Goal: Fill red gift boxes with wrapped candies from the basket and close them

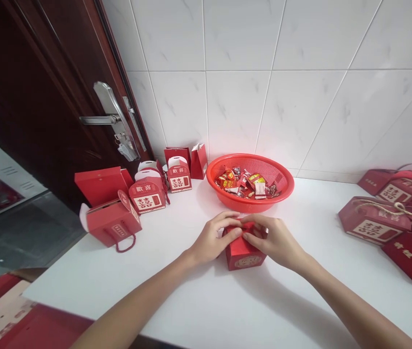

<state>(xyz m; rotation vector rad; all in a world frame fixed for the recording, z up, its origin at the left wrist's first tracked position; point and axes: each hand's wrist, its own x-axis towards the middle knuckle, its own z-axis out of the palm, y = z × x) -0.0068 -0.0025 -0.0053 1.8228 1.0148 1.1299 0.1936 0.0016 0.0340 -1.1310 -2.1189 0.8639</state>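
The left hand (211, 237) and the right hand (278, 242) grip the top of a small red cardboard box (246, 258), thumbs and fingers curled over it from either side; it stands upright between them on a smooth white tabletop (191, 310). Just beyond both hands sits a round red plastic basket (251, 207) holding wrapped sweets (260, 189). Red-and-white paper gift boxes (140, 190) stand left of the left hand.

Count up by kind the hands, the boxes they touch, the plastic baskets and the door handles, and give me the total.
Hands: 2, left hand and right hand
Touched boxes: 1, red box
Plastic baskets: 1, red basket
Door handles: 1, silver handle
Total: 5
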